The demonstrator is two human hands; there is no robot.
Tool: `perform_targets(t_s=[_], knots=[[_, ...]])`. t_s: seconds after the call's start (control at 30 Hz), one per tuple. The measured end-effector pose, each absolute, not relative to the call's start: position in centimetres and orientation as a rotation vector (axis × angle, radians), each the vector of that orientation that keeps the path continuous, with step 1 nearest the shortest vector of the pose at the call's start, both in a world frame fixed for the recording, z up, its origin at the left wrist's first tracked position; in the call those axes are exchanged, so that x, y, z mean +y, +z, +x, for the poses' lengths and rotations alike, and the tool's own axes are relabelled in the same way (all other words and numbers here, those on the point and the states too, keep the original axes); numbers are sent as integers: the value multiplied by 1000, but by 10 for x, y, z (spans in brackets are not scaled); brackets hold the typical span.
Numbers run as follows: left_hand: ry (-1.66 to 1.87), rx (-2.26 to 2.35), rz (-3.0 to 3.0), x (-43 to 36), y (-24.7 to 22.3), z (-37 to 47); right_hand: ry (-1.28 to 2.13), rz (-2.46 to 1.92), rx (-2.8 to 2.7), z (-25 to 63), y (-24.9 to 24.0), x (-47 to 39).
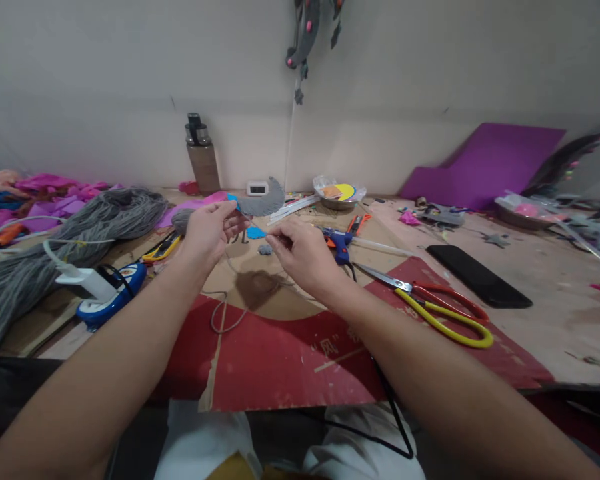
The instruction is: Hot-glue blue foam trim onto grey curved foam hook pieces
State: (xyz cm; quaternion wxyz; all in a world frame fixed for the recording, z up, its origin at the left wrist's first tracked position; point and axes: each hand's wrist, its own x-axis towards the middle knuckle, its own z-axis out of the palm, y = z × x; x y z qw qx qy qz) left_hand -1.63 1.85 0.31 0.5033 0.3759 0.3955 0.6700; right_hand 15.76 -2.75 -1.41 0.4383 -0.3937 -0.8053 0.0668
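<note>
A grey felt crescent (265,202) with stitched edges is pinched in my left hand (211,230), its tip pointing up and right. At the fingertips a small blue felt piece (233,199) shows by the crescent's end. My right hand (303,257) is closed in a pinch just to the right; what it holds, if anything, is too small to make out. A thin grey thread (225,330) loops over the cardboard below both hands. Between the hands, a blue scrap (255,232) and a small grey felt piece (265,250) lie on the cardboard.
Right of my hands are a blue glue gun (341,245), scissors (430,300) and a black phone (477,275). Grey yarn (105,227), a yellow cutter (161,248) and a blue power socket (113,297) lie left. A bottle (203,160) stands behind.
</note>
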Motion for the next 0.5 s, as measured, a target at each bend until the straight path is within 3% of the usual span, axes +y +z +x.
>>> perform_targets(t_s=[0.33,0.5], knots=[[1669,981,911,21,7,-25,289,-1149,-2155,176,-10,-43],[1644,1013,956,17,10,-22,159,-1423,-1913,220,-16,-35]])
